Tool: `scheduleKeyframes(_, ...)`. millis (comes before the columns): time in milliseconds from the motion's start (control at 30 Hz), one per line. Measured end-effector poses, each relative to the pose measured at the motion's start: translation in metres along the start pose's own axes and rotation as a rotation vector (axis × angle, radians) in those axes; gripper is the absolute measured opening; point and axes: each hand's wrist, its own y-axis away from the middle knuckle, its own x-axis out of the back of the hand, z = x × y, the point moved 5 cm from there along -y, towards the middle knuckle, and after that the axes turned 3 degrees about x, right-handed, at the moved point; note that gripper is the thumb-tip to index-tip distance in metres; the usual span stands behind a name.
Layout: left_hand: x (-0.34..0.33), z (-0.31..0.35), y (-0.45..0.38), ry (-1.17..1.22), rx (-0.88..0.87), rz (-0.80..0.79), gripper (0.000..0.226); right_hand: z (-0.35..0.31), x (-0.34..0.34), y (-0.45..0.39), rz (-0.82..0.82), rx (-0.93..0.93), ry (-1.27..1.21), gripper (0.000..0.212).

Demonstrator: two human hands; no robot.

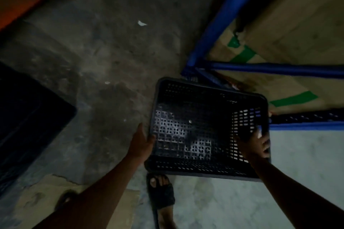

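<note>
A dark perforated plastic crate (pixel 208 102) hangs above the concrete floor, its open top facing me and nothing visible inside. My left hand (pixel 141 142) holds the crate's left wall, fingers hidden under the rim. My right hand (pixel 255 144) grips the right wall, fingers curled over its rim. The light is dim and the picture is blurred.
A blue metal rack (pixel 219 29) with taped cardboard boxes (pixel 290 24) stands at the right, close behind the crate. A dark bin (pixel 28 117) sits at the left. Flattened cardboard (pixel 41 199) lies by my sandalled feet (pixel 162 195). Small white scraps dot the floor.
</note>
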Motion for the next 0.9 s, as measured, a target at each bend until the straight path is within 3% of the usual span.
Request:
scheduleKeyframes(100, -0.019, 0.005, -0.021, -0.1, -0.002, 0.01, 0.054, 0.052, 0.011, -0.03, 0.074, -0.115, -0.08, 0.101)
scheduleKeyframes(200, -0.031, 0.003, -0.032, -0.18, 0.017, 0.054, 0.049, 0.09, 0.0, -0.056, -0.038, -0.213, -0.213, 0.1)
scheduleKeyframes(267, -0.03, 0.001, -0.034, -0.235, 0.032, 0.079, 0.049, 0.104, -0.009, -0.064, -0.104, -0.204, -0.268, 0.076)
scheduleKeyframes(467, -0.001, -0.002, -0.045, -0.313, 0.049, 0.062, 0.041, 0.115, 0.006, -0.068, 0.003, -0.113, -0.424, 0.018)
scheduleKeyframes(633, 0.058, 0.03, 0.001, -0.297, 0.107, 0.113, 0.056, 0.075, 0.04, -0.032, -0.11, 0.017, -0.513, 0.019)
scheduleKeyframes(900, 0.204, 0.104, 0.132, -0.411, 0.123, 0.503, 0.048, -0.05, 0.156, 0.058, -0.14, 0.313, -0.584, 0.022)
